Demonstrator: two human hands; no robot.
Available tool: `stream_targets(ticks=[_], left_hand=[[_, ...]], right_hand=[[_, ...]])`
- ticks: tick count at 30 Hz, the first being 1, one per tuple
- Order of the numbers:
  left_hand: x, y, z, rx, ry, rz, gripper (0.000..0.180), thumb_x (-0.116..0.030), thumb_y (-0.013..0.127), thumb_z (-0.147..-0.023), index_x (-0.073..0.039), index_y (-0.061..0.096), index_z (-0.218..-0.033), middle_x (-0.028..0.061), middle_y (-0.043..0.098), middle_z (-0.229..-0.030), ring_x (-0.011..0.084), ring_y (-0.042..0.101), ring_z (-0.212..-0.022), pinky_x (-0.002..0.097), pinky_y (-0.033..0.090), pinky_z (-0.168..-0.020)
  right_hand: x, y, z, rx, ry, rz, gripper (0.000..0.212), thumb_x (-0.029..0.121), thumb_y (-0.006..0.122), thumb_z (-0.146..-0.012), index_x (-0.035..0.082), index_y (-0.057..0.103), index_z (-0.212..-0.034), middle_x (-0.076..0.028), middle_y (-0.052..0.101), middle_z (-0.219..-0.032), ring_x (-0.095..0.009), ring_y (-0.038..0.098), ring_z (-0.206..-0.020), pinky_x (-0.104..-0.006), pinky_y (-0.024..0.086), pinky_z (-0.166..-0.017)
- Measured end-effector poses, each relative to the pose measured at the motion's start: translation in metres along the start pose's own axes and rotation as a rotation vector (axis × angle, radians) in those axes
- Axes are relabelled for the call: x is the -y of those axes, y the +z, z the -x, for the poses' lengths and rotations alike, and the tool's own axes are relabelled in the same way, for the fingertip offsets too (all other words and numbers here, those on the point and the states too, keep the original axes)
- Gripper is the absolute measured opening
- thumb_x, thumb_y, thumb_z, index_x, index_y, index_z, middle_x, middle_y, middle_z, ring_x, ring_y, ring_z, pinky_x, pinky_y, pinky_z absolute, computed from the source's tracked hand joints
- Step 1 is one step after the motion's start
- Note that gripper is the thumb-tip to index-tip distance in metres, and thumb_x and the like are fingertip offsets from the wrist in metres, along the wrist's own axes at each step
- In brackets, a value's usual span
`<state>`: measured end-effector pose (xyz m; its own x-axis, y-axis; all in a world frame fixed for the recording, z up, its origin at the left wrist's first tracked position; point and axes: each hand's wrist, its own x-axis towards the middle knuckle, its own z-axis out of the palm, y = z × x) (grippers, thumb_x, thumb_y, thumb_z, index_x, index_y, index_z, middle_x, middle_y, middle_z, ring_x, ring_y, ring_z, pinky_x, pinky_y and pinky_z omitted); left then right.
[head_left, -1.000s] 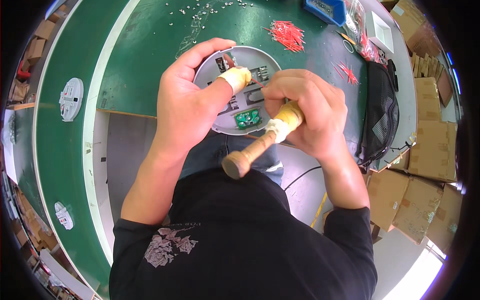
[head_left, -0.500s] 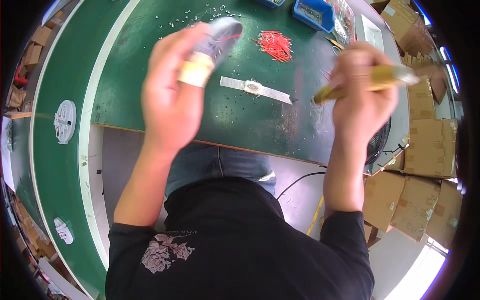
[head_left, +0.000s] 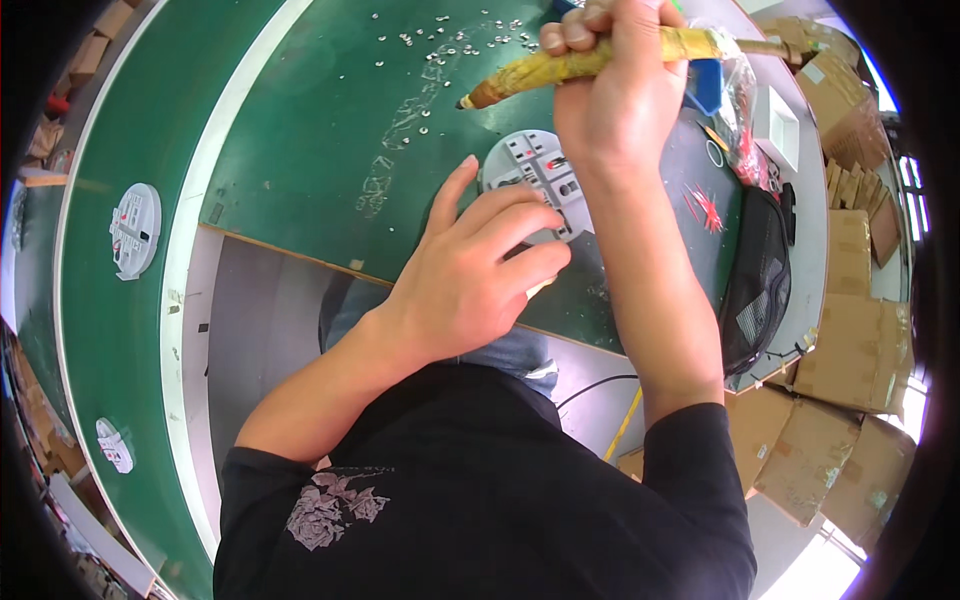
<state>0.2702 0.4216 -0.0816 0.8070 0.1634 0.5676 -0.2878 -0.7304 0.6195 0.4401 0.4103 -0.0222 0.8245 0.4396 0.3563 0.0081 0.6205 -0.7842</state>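
Note:
A round light-grey plastic part (head_left: 525,150) with dark slots and a small red piece lies on the green bench. My left hand (head_left: 460,270) grips it from the near left, fingers bent over its face, little finger stretched along the bench; the thumb is mostly hidden. Up above it, my right hand (head_left: 625,100) is closed around a long tool wrapped in yellow tape (head_left: 530,75). The tool is nearly level, its dark tip pointing left, over the bench and apart from the grey part. My right wrist covers the part's right edge.
Several small metal pieces (head_left: 425,115) lie scattered over the far bench. At right are a blue bin (head_left: 705,85), red wires (head_left: 705,208), a white box (head_left: 775,130), a black mesh item (head_left: 760,280) and cardboard boxes (head_left: 850,350). Another round grey part (head_left: 137,230) sits on the left green strip.
My left hand has come down and right, setting the grey part on the bench where the clear strip was. My right hand has moved up and left with the tool. The view has shifted somewhat.

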Motion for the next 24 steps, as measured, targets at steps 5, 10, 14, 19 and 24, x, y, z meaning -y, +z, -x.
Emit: stream_targets(ticks=[5, 10, 14, 19, 24], left_hand=[[0.018, -0.030, 0.040, -0.198, -0.179, 0.233, 0.027, 0.003, 0.072, -0.076, -0.008, 0.070, -0.100, 0.0075, 0.065, -0.106, 0.0269, 0.065, -0.097, 0.0419, 0.052, -0.090], [0.040, -0.049, 0.045, -0.281, -0.267, 0.317, 0.027, 0.008, 0.068, -0.082, -0.005, 0.068, -0.106, 0.0084, 0.066, -0.106, 0.0226, 0.067, -0.091, 0.0313, 0.055, -0.076], [0.043, -0.055, 0.038, -0.446, -0.715, 0.738, 0.023, 0.004, 0.065, -0.090, 0.000, 0.066, -0.112, 0.0080, 0.068, -0.105, 0.0172, 0.066, -0.092, 0.0312, 0.055, -0.079], [0.051, -0.051, 0.013, -0.384, -0.867, 1.134, 0.024, -0.001, 0.062, -0.095, 0.001, 0.063, -0.119, 0.0079, 0.069, -0.104, 0.0158, 0.067, -0.092, 0.0310, 0.056, -0.083], [0.054, -0.036, -0.001, -0.206, -0.799, 1.524, 0.026, -0.005, 0.059, -0.098, -0.002, 0.063, -0.124, 0.0089, 0.068, -0.105, 0.0169, 0.068, -0.095, 0.0310, 0.056, -0.086]], right_hand=[[-0.045, 0.015, 0.018, 0.085, 0.069, 0.091, 0.018, 0.027, 0.058, -0.106, 0.010, 0.054, -0.101, -0.001, 0.050, -0.076, -0.012, 0.050, -0.065, -0.0304, 0.048, -0.062], [-0.048, 0.023, 0.020, 0.039, 0.063, 0.078, 0.018, 0.027, 0.059, -0.105, 0.009, 0.054, -0.102, -0.001, 0.051, -0.077, -0.012, 0.051, -0.065, -0.0294, 0.048, -0.062], [-0.015, 0.028, 0.034, 0.029, 0.037, 0.019, 0.020, 0.028, 0.060, -0.105, 0.008, 0.055, -0.102, -0.001, 0.053, -0.075, -0.011, 0.051, -0.063, -0.0268, 0.047, -0.061], [0.021, 0.011, 0.027, 0.142, 0.087, -0.047, 0.021, 0.035, 0.063, -0.102, 0.015, 0.057, -0.100, 0.002, 0.051, -0.080, -0.012, 0.043, -0.070, -0.0333, 0.041, -0.070], [0.052, -0.010, 0.022, 0.192, 0.091, -0.143, 0.023, 0.040, 0.063, -0.102, 0.017, 0.060, -0.106, 0.004, 0.051, -0.082, -0.011, 0.041, -0.071, -0.0320, 0.040, -0.069]])
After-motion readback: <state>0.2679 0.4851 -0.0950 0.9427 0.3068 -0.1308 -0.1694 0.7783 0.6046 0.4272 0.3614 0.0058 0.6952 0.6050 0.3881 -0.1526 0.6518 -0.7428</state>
